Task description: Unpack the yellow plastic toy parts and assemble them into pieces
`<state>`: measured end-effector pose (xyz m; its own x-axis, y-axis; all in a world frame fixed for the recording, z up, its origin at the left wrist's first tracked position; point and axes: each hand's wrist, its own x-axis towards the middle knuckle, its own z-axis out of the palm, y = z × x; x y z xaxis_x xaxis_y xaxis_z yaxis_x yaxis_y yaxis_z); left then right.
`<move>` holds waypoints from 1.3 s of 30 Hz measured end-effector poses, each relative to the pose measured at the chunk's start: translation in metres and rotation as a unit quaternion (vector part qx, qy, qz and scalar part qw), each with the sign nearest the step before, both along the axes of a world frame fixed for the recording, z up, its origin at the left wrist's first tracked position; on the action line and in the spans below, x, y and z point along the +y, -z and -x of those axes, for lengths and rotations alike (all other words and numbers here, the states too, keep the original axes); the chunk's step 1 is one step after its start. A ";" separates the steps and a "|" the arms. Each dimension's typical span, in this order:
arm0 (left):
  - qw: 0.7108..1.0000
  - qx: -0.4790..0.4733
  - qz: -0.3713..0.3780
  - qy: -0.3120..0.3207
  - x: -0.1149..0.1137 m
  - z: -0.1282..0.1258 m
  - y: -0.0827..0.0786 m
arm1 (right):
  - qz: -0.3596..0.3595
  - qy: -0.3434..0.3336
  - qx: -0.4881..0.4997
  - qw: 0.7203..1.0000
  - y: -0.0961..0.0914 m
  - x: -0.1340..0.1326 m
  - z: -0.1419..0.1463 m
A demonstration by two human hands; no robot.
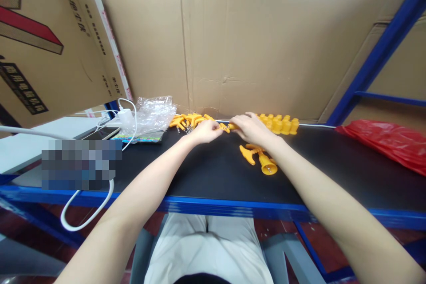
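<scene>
1. Pinching a yellow piece [225, 128] in the left hand [207, 131], above the back of the black surface [213, 177]; hiding part of it with closed fingertips.
2. Gripping a yellow part [234, 127] in the right hand [248, 128], just beside the piece; mostly covered by curled fingers. Cannot tell whether joined to the piece.
3. Beside and beyond the left hand: a pile of yellow handles [191, 120], overlapping too much to count, with short lengths of metal chain [189, 130] partly hidden.
4. Beyond the right hand, near the cardboard [266, 44]: rows of yellow cups [278, 125], blocked at the left end by that hand.
5. Nearer, by the right forearm [319, 186]: a loose handle [247, 155] and a bell [265, 160], tipped mouth toward the camera; inside, something shiny, too small to name. Partly behind the forearm, another bit of yellow.
6. Farther left: a crumpled clear bag [155, 113], a white plug [125, 117] and a phone [104, 133], half covered by a pixelated patch [80, 164]; impossible to read beneath.
7. Cut off by the frame: a red bag [382, 140] at right, a printed box [43, 66] at upper left.
</scene>
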<state>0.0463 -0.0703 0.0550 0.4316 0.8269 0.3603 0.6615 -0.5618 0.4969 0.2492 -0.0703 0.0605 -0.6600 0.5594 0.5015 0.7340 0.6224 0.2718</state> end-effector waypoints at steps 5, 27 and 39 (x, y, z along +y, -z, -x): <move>1.000 0.010 -0.009 -0.001 0.004 0.004 0.002 | 0.005 0.057 0.034 0.998 -0.003 0.008 -0.016; 0.960 0.151 -0.196 -0.129 0.011 0.015 0.005 | 0.177 0.485 0.133 0.846 0.000 0.043 -0.106; 0.972 0.178 -0.088 -0.129 0.023 0.024 0.020 | 0.223 0.496 0.098 0.833 0.010 0.050 -0.113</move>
